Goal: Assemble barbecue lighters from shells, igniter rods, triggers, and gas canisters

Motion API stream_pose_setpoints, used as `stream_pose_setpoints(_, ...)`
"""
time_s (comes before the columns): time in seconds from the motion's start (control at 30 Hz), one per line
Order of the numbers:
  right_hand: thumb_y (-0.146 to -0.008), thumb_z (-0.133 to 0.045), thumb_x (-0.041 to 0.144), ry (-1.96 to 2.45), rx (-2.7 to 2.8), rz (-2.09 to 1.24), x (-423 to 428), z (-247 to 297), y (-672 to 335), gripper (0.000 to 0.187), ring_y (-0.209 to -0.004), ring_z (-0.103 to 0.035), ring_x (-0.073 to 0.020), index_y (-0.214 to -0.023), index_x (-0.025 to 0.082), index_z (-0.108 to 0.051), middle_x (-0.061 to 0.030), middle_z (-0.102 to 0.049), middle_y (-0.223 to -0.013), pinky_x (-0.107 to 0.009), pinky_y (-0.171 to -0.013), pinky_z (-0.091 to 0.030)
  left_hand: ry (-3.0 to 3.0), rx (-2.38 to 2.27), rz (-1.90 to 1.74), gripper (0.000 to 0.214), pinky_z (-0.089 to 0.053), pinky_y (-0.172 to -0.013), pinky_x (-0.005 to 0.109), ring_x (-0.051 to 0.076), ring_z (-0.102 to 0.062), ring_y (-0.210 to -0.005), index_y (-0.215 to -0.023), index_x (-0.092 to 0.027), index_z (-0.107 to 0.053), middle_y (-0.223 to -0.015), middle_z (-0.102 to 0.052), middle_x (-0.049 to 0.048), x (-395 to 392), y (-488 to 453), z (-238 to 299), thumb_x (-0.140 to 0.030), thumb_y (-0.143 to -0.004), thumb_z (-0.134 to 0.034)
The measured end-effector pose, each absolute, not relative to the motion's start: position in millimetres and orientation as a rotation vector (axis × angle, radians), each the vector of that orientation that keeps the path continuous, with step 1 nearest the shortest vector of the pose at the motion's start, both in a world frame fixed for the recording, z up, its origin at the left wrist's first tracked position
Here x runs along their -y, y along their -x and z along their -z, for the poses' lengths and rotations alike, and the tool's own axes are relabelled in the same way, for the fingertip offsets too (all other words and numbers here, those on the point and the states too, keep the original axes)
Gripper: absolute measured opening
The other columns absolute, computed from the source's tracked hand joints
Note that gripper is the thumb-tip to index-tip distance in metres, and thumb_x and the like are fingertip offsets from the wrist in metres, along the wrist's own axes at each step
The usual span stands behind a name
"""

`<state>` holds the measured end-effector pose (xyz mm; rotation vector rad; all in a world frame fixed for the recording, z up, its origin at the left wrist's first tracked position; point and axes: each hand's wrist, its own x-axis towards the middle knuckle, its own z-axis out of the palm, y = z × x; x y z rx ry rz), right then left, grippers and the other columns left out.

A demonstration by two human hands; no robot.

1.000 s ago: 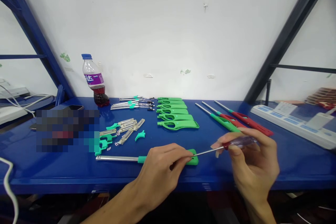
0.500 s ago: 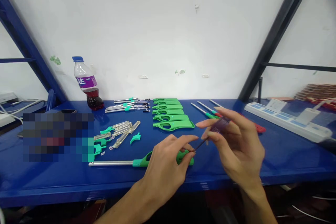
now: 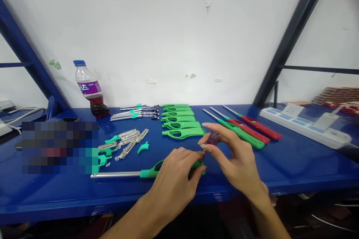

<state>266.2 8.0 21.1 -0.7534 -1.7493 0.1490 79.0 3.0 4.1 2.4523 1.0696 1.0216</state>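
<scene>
My left hand point(image 3: 175, 177) presses down on the green handle of a long-nosed lighter point(image 3: 131, 174) lying near the bench's front edge, its metal tube pointing left. My right hand point(image 3: 232, 157) pinches the purple-handled screwdriver point(image 3: 213, 137) upright, tip down on the lighter's handle end beside my left fingertips. Behind them lies a row of green handle shells point(image 3: 179, 121).
On the blue bench point(image 3: 294, 164): three assembled lighters, green and red point(image 3: 246, 129), at right; metal tubes and small teal parts point(image 3: 129, 140) at left; a drink bottle point(image 3: 89, 89) by the wall; a power strip point(image 3: 305, 127) far right; a blurred patch at left.
My right hand swung the screwdriver from nearly flat to upright and moved left, closer to my left hand. The left hand stayed on the lighter handle.
</scene>
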Motion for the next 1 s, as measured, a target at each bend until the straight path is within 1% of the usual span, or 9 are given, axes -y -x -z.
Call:
stream_pose_setpoints(0.1,-0.103,-0.072,0.024,0.780,1.759,-0.150,-8.7,-24.6,-263.3,0.039,-0.079,-0.077,-0.0177,-0.141,0.032,-0.067,0.0015,-0.079,-0.095,-0.031,-0.077,-0.066,-2.481,-1.088,-0.972,0.018,-0.052,-0.095,0.048,0.030,-0.072,-0.103,-0.113,-0.021,-0.078,-0.115,-0.081,0.0045,0.2,-72.6,-3.7,-0.013,-0.097,-0.075)
stream_pose_setpoints(0.37,-0.095,-0.083,0.027,0.798,1.697,-0.150,-12.3,-25.9,-258.8,0.035,-0.078,-0.076,-0.0160,-0.127,0.031,-0.070,0.0016,-0.079,-0.104,-0.030,-0.078,-0.064,-2.475,-1.104,-0.913,0.017,-0.056,-0.089,0.043,0.028,-0.074,-0.100,-0.110,-0.023,-0.082,-0.112,-0.081,0.0033,-3.0,-66.5,2.8,-0.015,-0.095,-0.081)
stream_pose_setpoints(0.47,-0.096,-0.083,0.030,0.796,1.729,-0.063,-12.0,-26.5,-255.1,0.037,-0.077,-0.075,-0.0161,-0.130,0.031,-0.070,-0.0002,-0.081,-0.112,-0.032,-0.079,-0.066,-2.475,-1.105,-0.906,0.018,-0.056,-0.089,0.044,0.029,-0.073,-0.099,-0.111,-0.023,-0.082,-0.111,-0.080,0.0040,-3.4,-67.0,4.8,-0.014,-0.095,-0.080)
stream_pose_setpoints(0.6,-0.109,-0.063,0.030,0.767,1.757,-0.129,-9.5,-23.9,-251.4,0.041,-0.109,-0.079,-0.0231,-0.150,0.032,-0.062,-0.0050,-0.078,-0.134,-0.040,-0.097,-0.066,-2.477,-1.089,-0.888,0.019,-0.056,-0.090,0.045,0.029,-0.072,-0.100,-0.114,-0.024,-0.082,-0.112,-0.079,0.0049,-3.9,-66.5,5.8,-0.015,-0.098,-0.077)
stream_pose_setpoints(0.67,-0.112,-0.057,0.026,0.732,1.702,-0.265,-8.6,-21.2,-250.4,0.041,-0.119,-0.077,-0.0246,-0.152,0.032,-0.060,-0.0059,-0.074,-0.142,-0.043,-0.101,-0.066,-2.477,-1.065,-0.876,0.019,-0.056,-0.091,0.044,0.028,-0.071,-0.100,-0.115,-0.024,-0.081,-0.113,-0.078,0.0049,-4.5,-64.9,4.9,-0.015,-0.099,-0.075)
stream_pose_setpoints(0.73,-0.109,-0.061,0.022,0.714,1.613,-0.321,-8.6,-19.5,-249.2,0.037,-0.112,-0.079,-0.0235,-0.145,0.032,-0.066,-0.0051,-0.077,-0.133,-0.041,-0.096,-0.068,-2.481,-1.024,-0.858,0.020,-0.057,-0.092,0.042,0.026,-0.071,-0.102,-0.115,-0.024,-0.081,-0.115,-0.078,0.0041,-4.7,-62.2,2.7,-0.014,-0.100,-0.073)
stream_pose_setpoints(0.8,-0.103,-0.072,0.022,0.738,1.556,-0.249,-9.1,-19.7,-248.0,0.033,-0.098,-0.079,-0.0214,-0.135,0.032,-0.072,-0.0033,-0.079,-0.113,-0.038,-0.088,-0.068,-2.482,-0.981,-0.832,0.024,-0.057,-0.095,0.040,0.025,-0.072,-0.106,-0.117,-0.025,-0.080,-0.118,-0.077,0.0037,-4.0,-58.8,-0.1,-0.010,-0.101,-0.070)
stream_pose_setpoints(0.9,-0.095,-0.083,0.025,0.792,1.560,-0.052,-9.3,-21.8,-247.2,0.032,-0.083,-0.070,-0.0188,-0.126,0.031,-0.077,-0.0002,-0.068,-0.091,-0.036,-0.080,-0.064,-2.488,-0.941,-0.822,0.031,-0.057,-0.100,0.042,0.026,-0.072,-0.110,-0.121,-0.024,-0.078,-0.121,-0.077,0.0057,-2.1,-54.9,-2.5,-0.004,-0.100,-0.066)
stream_pose_setpoints(1.0,-0.103,-0.072,0.025,0.770,1.618,-0.069,-8.7,-21.5,-248.0,0.036,-0.096,-0.072,-0.0213,-0.139,0.033,-0.072,-0.0043,-0.071,-0.107,-0.039,-0.086,-0.064,-2.482,-0.925,-0.920,0.034,-0.060,-0.099,0.046,0.029,-0.076,-0.107,-0.124,-0.023,-0.079,-0.121,-0.081,0.0073,-2.2,-53.8,0.7,-0.004,-0.098,-0.069)
